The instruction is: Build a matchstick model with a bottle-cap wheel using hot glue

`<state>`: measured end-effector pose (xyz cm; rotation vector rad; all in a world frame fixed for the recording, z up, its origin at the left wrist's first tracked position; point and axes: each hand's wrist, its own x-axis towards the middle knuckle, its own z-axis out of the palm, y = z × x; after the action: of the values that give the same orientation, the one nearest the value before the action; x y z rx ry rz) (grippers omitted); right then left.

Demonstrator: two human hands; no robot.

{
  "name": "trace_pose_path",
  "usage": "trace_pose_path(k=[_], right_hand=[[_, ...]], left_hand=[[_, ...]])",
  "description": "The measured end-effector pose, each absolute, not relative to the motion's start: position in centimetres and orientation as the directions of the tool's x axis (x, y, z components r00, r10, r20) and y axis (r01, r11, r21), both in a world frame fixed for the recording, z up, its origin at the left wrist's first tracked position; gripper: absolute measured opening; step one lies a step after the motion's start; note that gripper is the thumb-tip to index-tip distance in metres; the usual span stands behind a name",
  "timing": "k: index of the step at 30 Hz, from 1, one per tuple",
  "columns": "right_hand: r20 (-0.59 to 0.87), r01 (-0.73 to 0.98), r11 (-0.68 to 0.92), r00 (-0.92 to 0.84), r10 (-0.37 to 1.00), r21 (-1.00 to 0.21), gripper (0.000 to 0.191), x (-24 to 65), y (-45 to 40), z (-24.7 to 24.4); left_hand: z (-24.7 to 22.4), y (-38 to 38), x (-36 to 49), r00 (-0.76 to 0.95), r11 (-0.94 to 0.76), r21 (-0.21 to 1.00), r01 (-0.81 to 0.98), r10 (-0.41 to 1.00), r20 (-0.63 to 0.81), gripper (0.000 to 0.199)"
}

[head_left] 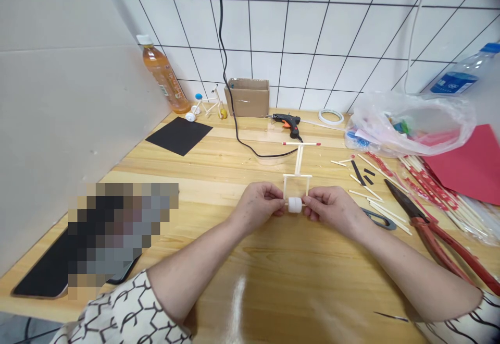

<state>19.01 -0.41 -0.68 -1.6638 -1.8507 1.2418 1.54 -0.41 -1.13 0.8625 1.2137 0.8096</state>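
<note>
Between my hands stands a small frame of thin wooden sticks (298,176), with a red-tipped crossbar at its top and a fork below. At the fork's lower end sits a white wheel (295,205) that looks like bottle caps joined together. My left hand (260,202) pinches the left prong's lower end beside the wheel. On the other side, my right hand (328,206) pinches the right prong's end. Fingertips partly hide the axle ends. A grey utility knife (385,222) lies just right of my right hand.
Behind are a black glue gun (288,122), cardboard box (250,99), small stick model (209,107), tea bottle (164,78) and black sheet (179,134). Rightward lie loose sticks (367,187), red-handled shears (425,224) and a plastic bag (410,130). A dark tablet-like slab (42,276) lies left.
</note>
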Motion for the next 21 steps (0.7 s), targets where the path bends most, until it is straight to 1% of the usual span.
trace_pose_path(k=[21], right_hand=[[-0.294, 0.605, -0.098, -0.234, 0.927, -0.790, 0.029, 18.99, -0.51, -0.75]], left_hand=[[-1.14, -0.36, 1.54, 0.172, 0.469, 0.881, -0.067, 0.875, -0.453, 0.015]])
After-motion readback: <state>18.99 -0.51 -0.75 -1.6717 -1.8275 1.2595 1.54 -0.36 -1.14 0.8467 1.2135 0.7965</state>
